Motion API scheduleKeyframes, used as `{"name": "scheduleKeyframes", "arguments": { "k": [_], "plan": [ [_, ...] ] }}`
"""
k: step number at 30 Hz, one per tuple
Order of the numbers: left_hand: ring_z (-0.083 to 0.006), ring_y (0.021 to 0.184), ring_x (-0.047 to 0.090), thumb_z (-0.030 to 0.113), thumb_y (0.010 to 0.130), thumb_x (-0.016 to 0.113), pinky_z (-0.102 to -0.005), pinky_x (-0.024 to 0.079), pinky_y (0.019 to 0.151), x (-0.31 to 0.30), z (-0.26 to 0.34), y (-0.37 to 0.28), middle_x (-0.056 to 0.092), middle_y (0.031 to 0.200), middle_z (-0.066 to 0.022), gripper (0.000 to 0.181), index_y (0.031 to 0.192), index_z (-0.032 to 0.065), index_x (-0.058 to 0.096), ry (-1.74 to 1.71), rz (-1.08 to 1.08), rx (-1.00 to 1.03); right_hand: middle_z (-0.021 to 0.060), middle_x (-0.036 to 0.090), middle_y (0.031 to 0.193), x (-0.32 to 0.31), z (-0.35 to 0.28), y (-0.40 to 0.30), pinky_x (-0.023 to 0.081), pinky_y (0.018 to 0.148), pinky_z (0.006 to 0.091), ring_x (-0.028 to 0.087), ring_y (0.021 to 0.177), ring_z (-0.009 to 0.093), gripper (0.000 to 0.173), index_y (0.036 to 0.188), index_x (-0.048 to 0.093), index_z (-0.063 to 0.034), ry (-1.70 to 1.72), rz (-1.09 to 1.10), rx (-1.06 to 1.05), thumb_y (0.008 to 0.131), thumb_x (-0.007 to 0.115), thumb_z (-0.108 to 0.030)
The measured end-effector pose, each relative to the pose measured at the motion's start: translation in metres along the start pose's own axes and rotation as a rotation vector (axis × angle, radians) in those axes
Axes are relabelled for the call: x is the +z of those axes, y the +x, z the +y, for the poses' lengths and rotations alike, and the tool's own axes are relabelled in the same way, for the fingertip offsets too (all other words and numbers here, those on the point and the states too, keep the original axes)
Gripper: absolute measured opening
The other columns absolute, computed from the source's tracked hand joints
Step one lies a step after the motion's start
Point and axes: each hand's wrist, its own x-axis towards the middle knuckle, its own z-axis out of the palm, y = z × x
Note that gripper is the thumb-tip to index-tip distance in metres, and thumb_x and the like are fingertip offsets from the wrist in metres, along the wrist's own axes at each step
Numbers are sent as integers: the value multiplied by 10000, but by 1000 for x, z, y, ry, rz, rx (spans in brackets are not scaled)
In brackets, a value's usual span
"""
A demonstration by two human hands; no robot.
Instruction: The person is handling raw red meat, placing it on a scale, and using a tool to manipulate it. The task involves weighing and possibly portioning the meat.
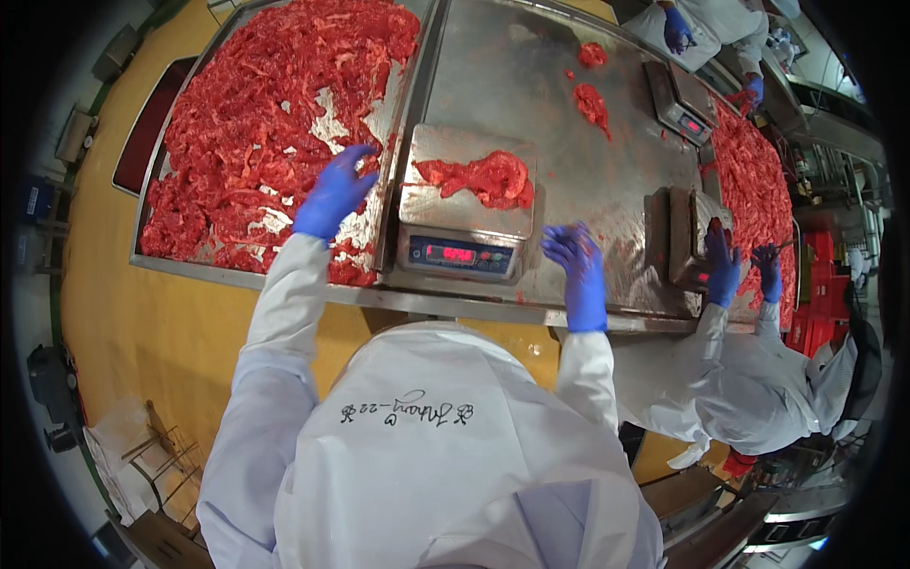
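Observation:
My left hand, in a blue glove, hovers at the right side of a metal tray heaped with raw red meat. Its thumb and fingers are spread, and I see nothing between them. On the steel platform of a bench scale lies a long strip of raw meat. The scale's red display is lit. To the right of the scale, over the steel table, is my right hand. Its gloved fingers are loosely bent and point left, with nothing visible in them; smears mark the glove.
Loose meat pieces lie farther back on the table. Two more scales stand at its right side, beside another meat heap. A co-worker's gloved hands work close on my right; another person stands across the table.

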Motion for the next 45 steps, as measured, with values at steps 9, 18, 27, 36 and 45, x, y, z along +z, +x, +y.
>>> {"name": "scheduleKeyframes", "arguments": {
  "k": [9,18,27,36,45],
  "plan": [
    [-286,694,591,101,775,668,-355,496,680,60,27,28,626,821,-161,139,857,7,607,10,-65,90,114,680,833,119,14,13,527,690,299,661,699,186,533,896,589,-56,-136,-531,469,964,457,-568],
    [-249,686,616,62,747,662,-360,495,675,38,53,-9,638,776,-156,154,882,6,611,-139,-197,-20,94,657,780,144,16,18,518,636,285,634,633,181,530,860,537,-69,-71,-470,450,960,453,-582],
    [-148,937,603,122,862,634,-277,470,864,-63,-102,-46,661,1020,-83,257,1102,34,651,-386,465,-183,142,685,934,69,-4,-25,537,734,333,666,788,212,501,933,564,-71,175,-445,363,977,438,-553],
    [-213,1173,540,384,944,586,-331,413,992,-9,-24,-2,558,1317,-124,506,1314,42,542,-489,172,-237,147,668,1087,52,-29,-10,505,860,351,650,904,217,469,1119,583,-26,15,-367,136,993,468,-463],
    [-285,939,607,290,1004,478,-357,451,911,90,-61,-55,648,967,-136,312,1071,28,634,335,153,481,155,696,1001,56,-9,-20,512,845,354,673,926,226,415,1102,589,9,184,-276,218,1019,451,-374]
  ]
}}
